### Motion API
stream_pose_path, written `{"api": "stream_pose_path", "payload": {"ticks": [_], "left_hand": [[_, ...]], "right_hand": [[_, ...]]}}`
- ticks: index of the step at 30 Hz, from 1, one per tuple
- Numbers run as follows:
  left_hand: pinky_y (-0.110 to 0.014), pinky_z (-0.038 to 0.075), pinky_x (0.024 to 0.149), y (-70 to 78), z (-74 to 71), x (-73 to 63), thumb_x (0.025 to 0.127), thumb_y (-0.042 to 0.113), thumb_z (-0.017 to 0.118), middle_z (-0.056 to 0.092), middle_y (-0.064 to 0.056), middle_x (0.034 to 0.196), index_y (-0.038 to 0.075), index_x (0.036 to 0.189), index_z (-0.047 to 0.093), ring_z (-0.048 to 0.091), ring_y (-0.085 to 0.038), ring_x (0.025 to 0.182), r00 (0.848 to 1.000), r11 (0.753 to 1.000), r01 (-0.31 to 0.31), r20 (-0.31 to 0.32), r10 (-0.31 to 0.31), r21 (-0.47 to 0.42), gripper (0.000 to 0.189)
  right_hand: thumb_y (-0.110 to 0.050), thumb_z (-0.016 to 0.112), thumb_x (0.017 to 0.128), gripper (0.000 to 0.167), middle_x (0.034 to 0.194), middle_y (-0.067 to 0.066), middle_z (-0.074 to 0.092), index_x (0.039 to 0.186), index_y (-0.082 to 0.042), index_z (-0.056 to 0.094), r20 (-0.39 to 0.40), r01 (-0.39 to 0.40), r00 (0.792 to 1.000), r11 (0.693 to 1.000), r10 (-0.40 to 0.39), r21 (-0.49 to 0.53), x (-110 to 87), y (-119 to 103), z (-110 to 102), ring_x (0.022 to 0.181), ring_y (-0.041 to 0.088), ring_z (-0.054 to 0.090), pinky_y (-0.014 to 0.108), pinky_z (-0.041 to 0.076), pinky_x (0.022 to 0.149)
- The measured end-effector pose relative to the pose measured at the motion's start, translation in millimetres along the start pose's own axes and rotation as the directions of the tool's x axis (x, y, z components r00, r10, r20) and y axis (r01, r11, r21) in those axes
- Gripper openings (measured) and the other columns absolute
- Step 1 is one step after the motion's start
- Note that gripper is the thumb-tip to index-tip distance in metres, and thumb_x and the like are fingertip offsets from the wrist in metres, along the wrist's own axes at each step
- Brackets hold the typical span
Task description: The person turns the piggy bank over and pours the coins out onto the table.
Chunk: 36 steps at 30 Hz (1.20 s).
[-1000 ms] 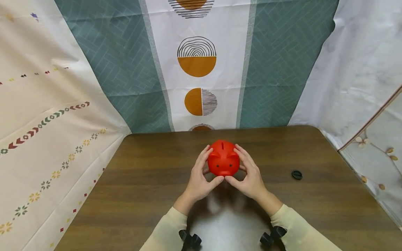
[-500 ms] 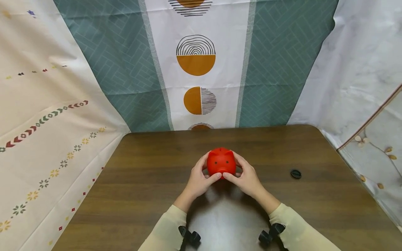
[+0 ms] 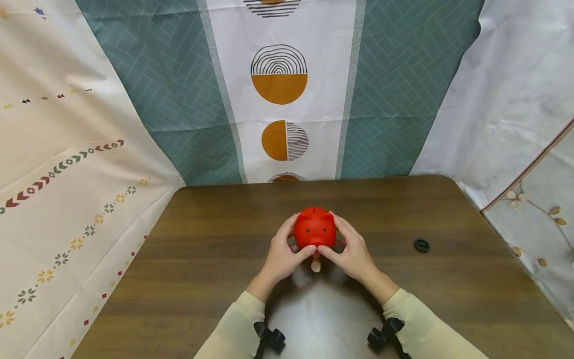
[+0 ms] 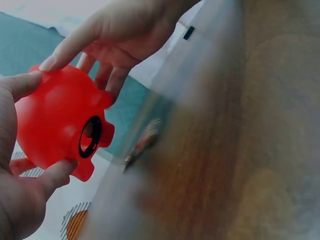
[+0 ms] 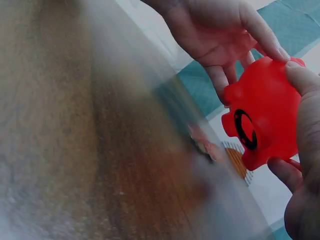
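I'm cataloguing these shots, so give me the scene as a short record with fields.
Main object: red piggy bank, facing the person
Held by: left grip and right grip, one on each side
Underside: black-rimmed opening, uncovered
Below it: small pale-and-red item, too unclear to identify
Loose part: black round plug, at the person's right
Surface: wood-grain table
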<state>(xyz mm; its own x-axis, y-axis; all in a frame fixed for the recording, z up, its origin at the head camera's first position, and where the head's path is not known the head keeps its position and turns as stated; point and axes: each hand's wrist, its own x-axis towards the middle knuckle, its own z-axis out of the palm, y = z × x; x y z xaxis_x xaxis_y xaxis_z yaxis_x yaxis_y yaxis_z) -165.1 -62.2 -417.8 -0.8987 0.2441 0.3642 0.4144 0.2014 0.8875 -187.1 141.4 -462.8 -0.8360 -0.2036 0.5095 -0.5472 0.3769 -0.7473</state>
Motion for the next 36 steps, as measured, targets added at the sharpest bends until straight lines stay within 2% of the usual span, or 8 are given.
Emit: {"api": "stream_pose_path", "payload": {"ticks": [5, 15, 21, 24, 27, 29, 31, 36], "left_hand": [[-0.046, 0.055, 0.080, -3.5, 1.5, 2.0, 0.081, 0.009, 0.076, 0.046, -0.011, 0.140, 0.004, 0.145, 0.037, 0.057, -0.032, 0.114, 1.000, 0.999, -0.001, 0.009, 0.001, -0.045, 0.075], [-0.042, 0.056, 0.080, -3.1, 1.1, 3.1, 0.082, 0.011, 0.076, 0.048, -0.011, 0.137, 0.005, 0.145, 0.038, 0.058, -0.031, 0.112, 1.000, 0.999, 0.020, 0.008, -0.019, -0.028, 0.075], [-0.045, 0.055, 0.081, 0.1, -0.2, 5.8, 0.082, 0.010, 0.076, 0.047, -0.010, 0.138, 0.005, 0.146, 0.037, 0.057, -0.030, 0.115, 0.999, 0.999, 0.033, 0.014, -0.033, -0.014, 0.075], [-0.043, 0.056, 0.080, 10.1, -1.4, 9.1, 0.081, 0.008, 0.076, 0.044, -0.013, 0.142, 0.003, 0.145, 0.037, 0.055, -0.031, 0.117, 0.999, 0.999, -0.044, 0.007, 0.044, 0.008, 0.075], [-0.046, 0.055, 0.079, 24.2, -3.2, 10.8, 0.078, 0.004, 0.077, 0.038, -0.017, 0.147, 0.002, 0.145, 0.038, 0.051, -0.034, 0.122, 0.987, 0.986, -0.160, -0.003, 0.161, 0.043, 0.077], [-0.047, 0.056, 0.077, 32.5, -4.0, 11.6, 0.078, 0.003, 0.077, 0.035, -0.018, 0.148, 0.002, 0.144, 0.038, 0.050, -0.035, 0.123, 0.981, 0.979, -0.193, -0.011, 0.195, 0.068, 0.077], [-0.045, 0.057, 0.075, 36.1, -4.4, 12.1, 0.079, 0.006, 0.076, 0.040, -0.017, 0.145, 0.003, 0.144, 0.039, 0.053, -0.034, 0.119, 0.987, 0.984, -0.162, -0.004, 0.162, 0.078, 0.075], [-0.040, 0.058, 0.075, 31.3, -3.7, 8.8, 0.083, 0.013, 0.075, 0.050, -0.012, 0.134, 0.004, 0.145, 0.038, 0.058, -0.031, 0.110, 0.999, 0.997, 0.016, 0.033, -0.018, 0.076, 0.072]], "right_hand": [[-0.034, 0.079, 0.079, 0.078, 0.144, -0.002, 0.044, 0.146, -0.027, 0.041, 0.009, -0.025, 1.000, 1.000, 0.025, 0.016, 0.5, 3, -1, 0.120, 0.025, 0.053, 0.044, 0.056, 0.078], [-0.034, 0.080, 0.079, 0.079, 0.142, -0.005, 0.046, 0.146, -0.029, 0.040, 0.018, -0.031, 0.999, 0.999, 0.031, 0.012, 4.2, 4, -2, 0.117, 0.021, 0.055, 0.035, 0.057, 0.075], [-0.035, 0.079, 0.079, 0.079, 0.143, -0.002, 0.046, 0.147, -0.026, 0.040, 0.043, -0.042, 0.998, 0.999, 0.041, 0.016, 7.6, -1, -6, 0.119, 0.024, 0.053, 0.041, 0.057, 0.077], [-0.030, 0.080, 0.078, 0.080, 0.145, -0.002, 0.045, 0.147, -0.025, 0.040, 0.018, 0.002, 1.000, 1.000, -0.002, 0.009, 11.6, -8, -12, 0.120, 0.023, 0.053, 0.041, 0.056, 0.078], [-0.020, 0.084, 0.073, 0.085, 0.146, 0.003, 0.043, 0.147, -0.017, 0.042, -0.043, 0.117, 0.992, 0.993, -0.117, 0.002, 14.8, -18, -18, 0.120, 0.026, 0.053, 0.042, 0.056, 0.078], [-0.015, 0.085, 0.072, 0.086, 0.146, 0.004, 0.042, 0.146, -0.015, 0.042, -0.058, 0.149, 0.987, 0.989, -0.148, 0.022, 16.9, -22, -21, 0.121, 0.026, 0.053, 0.042, 0.056, 0.079], [-0.018, 0.083, 0.075, 0.083, 0.143, 0.003, 0.046, 0.146, -0.017, 0.042, -0.038, 0.118, 0.992, 0.992, -0.116, 0.043, 17.8, -23, -23, 0.117, 0.027, 0.056, 0.042, 0.056, 0.079], [-0.029, 0.078, 0.081, 0.076, 0.136, -0.002, 0.052, 0.146, -0.025, 0.040, 0.070, -0.060, 0.996, 0.995, 0.055, 0.076, 13.2, -18, -21, 0.112, 0.023, 0.058, 0.039, 0.056, 0.080]]}}
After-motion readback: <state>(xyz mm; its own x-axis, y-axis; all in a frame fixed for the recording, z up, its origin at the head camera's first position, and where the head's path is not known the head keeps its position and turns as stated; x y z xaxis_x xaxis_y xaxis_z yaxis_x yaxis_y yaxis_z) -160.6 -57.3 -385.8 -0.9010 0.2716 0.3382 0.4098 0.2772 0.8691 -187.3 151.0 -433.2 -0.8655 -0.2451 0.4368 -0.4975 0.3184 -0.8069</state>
